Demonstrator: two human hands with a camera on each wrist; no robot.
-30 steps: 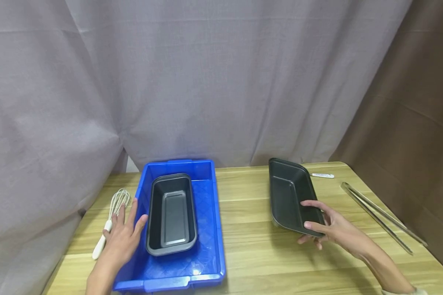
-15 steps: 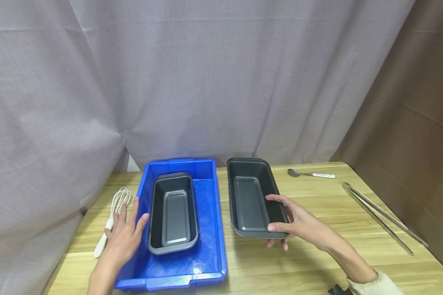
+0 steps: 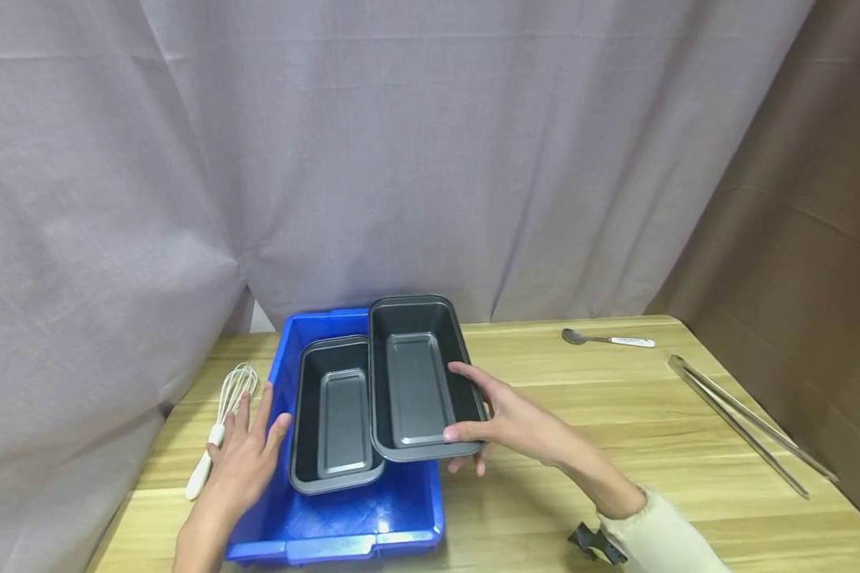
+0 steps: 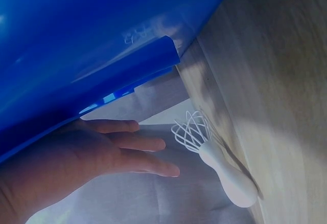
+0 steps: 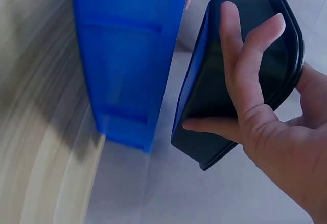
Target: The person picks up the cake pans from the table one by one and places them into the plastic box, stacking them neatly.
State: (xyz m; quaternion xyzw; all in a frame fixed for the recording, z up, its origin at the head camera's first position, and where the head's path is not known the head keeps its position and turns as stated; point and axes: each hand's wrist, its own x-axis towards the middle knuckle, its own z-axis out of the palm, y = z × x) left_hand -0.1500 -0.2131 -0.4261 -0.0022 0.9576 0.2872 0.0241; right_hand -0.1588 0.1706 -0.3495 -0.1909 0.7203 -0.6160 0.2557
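My right hand (image 3: 502, 418) grips a black loaf pan (image 3: 417, 390) by its near right corner, thumb and a finger inside, other fingers beneath. That pan is held over the right side of a blue bin (image 3: 401, 521). Inside the bin, at its left, lies a second black loaf pan (image 3: 344, 426), its right edge partly covered by the held one. My left hand (image 3: 240, 461) rests at the bin's left wall with fingers spread. In the left wrist view the fingers extend straight beneath the bin's rim, near a white whisk (image 4: 225, 170) on the table.
A spoon with a white handle (image 3: 631, 342) lies at the back right of the wooden table (image 3: 566, 382). Metal tongs (image 3: 738, 426) lie along the right side. A small black object (image 3: 595, 543) is by the right sleeve. Grey curtain (image 3: 430, 159) hangs behind.
My right hand has carried the loaf pan leftward from above the table to over the bin, levelling it and uncovering the spoon. The left hand has stayed by the bin.
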